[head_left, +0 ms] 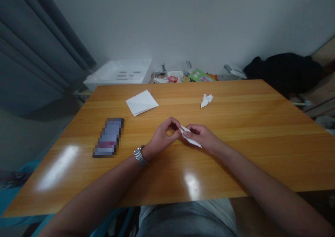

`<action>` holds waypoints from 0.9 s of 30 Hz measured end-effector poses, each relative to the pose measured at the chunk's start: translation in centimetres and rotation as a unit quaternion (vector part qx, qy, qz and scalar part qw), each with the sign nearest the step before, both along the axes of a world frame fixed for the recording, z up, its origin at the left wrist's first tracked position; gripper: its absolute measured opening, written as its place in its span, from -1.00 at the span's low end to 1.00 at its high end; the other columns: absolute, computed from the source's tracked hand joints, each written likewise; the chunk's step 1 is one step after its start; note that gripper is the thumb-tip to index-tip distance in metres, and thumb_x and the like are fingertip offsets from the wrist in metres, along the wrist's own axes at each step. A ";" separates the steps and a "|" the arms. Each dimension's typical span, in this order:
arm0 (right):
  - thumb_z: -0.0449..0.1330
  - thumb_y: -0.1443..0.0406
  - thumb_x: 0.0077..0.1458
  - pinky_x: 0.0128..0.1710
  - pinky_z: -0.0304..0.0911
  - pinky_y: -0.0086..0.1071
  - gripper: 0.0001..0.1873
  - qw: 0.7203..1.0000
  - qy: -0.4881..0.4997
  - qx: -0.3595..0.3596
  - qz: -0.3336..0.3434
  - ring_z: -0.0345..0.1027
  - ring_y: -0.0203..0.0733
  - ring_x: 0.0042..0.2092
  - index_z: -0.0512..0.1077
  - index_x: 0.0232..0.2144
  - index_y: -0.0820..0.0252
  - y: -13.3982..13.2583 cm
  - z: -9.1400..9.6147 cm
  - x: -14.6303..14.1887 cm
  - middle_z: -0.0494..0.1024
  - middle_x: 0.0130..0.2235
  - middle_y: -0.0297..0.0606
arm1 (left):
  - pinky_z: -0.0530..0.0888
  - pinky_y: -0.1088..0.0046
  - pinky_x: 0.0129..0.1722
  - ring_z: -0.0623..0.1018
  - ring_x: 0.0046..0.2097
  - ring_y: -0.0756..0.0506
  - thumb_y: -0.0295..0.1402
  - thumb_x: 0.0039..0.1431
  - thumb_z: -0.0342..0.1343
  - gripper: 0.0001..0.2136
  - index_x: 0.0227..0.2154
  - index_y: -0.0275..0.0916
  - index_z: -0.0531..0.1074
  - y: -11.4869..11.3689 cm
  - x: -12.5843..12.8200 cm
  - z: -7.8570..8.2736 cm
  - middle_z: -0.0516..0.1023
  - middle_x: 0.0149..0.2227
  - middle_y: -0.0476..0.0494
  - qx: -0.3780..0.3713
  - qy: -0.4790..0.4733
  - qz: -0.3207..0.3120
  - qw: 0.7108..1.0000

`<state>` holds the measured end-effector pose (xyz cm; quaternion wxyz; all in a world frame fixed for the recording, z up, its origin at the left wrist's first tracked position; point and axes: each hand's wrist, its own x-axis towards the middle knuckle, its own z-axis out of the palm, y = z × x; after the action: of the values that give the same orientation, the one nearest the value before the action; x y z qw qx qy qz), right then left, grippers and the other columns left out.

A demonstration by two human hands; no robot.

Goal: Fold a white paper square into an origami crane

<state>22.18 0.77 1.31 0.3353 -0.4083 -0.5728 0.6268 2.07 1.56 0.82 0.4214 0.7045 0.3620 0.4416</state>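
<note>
Between my hands, just above the wooden table (251, 125), is a small piece of folded white paper (194, 141), narrow and pointed at its near end. My left hand (167, 131), with a metal watch (140, 156) on the wrist, pinches the paper's far left tip between thumb and fingertips. My right hand (202, 136) grips the paper's middle, its thumb on top; the fingers beneath are partly hidden. Beyond my right hand a folded white paper crane (207, 100) rests on the table. Behind my left hand lies a small stack of white paper sheets (142, 102).
A phone (110, 137) with a blurred-out screen lies on the table's left side. Past the far edge are a white plastic tray (123, 71), a green booklet (201, 75) with assorted small items, and a black cloth heap (284, 71). A grey curtain (39, 45) hangs at left.
</note>
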 end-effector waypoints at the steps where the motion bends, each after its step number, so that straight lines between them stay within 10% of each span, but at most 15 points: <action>1: 0.31 -0.08 0.06 -0.50 0.00 -0.44 -0.53 1.000 -0.012 0.012 0.001 0.15 -0.35 -0.47 0.45 -0.37 0.24 0.1 0.0 0.1 0.38 -0.48 -0.38 | 0.44 0.41 -0.14 0.50 -0.20 -0.03 -0.41 0.21 0.15 -0.91 -0.25 -0.23 0.37 0.0 -0.1 0.1 0.47 -0.26 -0.08 0.021 0.022 0.008 1.000; 12: 0.27 -0.08 0.08 -0.50 0.03 -0.43 -0.53 0.995 -0.077 0.068 -0.013 0.15 -0.33 -0.48 0.44 -0.40 0.23 0.4 0.0 0.2 0.36 -0.50 -0.39 | 0.44 0.35 -0.11 0.49 -0.14 -0.08 -0.40 0.29 0.13 -0.97 -0.25 -0.22 0.44 0.3 -0.6 0.7 0.48 -0.22 -0.13 0.186 0.130 0.008 0.974; 27: 0.25 0.01 0.15 -0.41 0.10 -0.41 -0.64 0.987 -0.091 0.128 -0.032 0.24 -0.27 -0.40 0.51 -0.35 0.21 0.6 -0.6 0.3 0.47 -0.41 -0.35 | 0.43 0.42 -0.17 0.49 -0.19 -0.06 -0.34 0.33 0.12 -0.91 -0.30 -0.21 0.47 -0.2 -0.5 0.7 0.47 -0.24 -0.11 0.173 0.166 0.027 0.971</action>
<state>22.44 1.39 0.75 0.3508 -0.4353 -0.6632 0.4976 1.56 1.34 1.57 0.2151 0.8199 0.3640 0.3861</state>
